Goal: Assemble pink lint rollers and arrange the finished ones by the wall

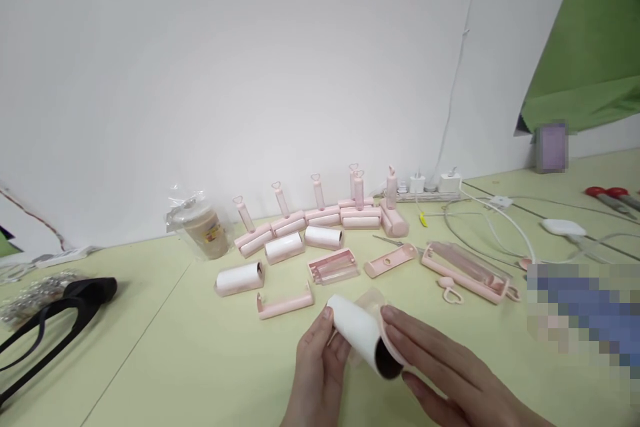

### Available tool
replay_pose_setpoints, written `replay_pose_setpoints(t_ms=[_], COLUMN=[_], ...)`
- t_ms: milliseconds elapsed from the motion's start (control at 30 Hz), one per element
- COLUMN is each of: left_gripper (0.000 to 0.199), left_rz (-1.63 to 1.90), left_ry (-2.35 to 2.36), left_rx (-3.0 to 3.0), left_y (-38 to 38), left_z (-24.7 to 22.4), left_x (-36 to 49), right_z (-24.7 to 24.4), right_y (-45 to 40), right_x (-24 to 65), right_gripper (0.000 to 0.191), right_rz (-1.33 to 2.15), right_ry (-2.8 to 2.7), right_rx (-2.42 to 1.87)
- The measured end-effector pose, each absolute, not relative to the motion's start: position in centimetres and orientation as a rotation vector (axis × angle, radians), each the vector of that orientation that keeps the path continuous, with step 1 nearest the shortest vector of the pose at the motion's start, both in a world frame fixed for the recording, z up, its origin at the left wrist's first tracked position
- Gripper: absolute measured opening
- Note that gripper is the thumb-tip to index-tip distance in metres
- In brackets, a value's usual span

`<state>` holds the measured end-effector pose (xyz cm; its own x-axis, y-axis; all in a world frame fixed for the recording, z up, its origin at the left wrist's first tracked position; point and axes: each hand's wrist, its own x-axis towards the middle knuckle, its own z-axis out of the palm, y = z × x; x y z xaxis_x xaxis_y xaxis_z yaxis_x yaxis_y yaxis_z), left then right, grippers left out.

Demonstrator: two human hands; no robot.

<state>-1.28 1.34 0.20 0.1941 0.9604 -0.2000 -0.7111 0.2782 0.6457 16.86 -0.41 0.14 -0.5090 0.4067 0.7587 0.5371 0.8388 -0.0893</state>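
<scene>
Roll (354,332) is being held right of and nearer than the U-shaped pink frame (286,306), the left hand (319,361) pinching its far end; the right hand (450,361) is laying fingers along a pink rim (395,345), its grip unclear. Uneven pressure could be twisting the roll loose.

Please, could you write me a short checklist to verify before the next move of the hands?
1. Left hand holds the white roll: ok, thumb at its far end.
2. Right hand touches the pink plastic piece: ok.
3. Roll's near end uncovered: ok, dark opening shows.
4. Roll fully seated in the piece: cannot tell, partly hidden.
5. Loose pink frame apart from hands: ok.
</scene>
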Motion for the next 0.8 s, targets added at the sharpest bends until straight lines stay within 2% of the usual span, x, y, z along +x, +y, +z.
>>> replay_pose_setpoints(t_ms=[267, 433, 700, 800], left_gripper=[0.026, 0.026, 0.026, 0.024], left_rz=[1.279, 1.262, 1.211, 1.205], left_ry=[0.69, 0.681, 0.684, 0.662], left_rx=[0.484, 0.502, 0.526, 0.524], left_y=[1.07, 0.85, 1.01, 0.84], left_z=[0.87, 1.09, 1.08, 1.24], left_x=[-1.23, -1.14, -1.12, -1.11], right_z=[0.08, -0.18, 0.52, 0.67], right_y=[-0.62, -0.92, -1.01, -0.88], right_x=[16.69, 16.88, 16.54, 16.67], right_gripper=[0.045, 0.052, 0.043, 0.046], right_rz=[-0.293, -0.2, 0.025, -0.119], right_ry=[-2.094, -2.137, -2.047, -2.109], right_rx=[-0.582, -0.647, -0.72, -0.639])
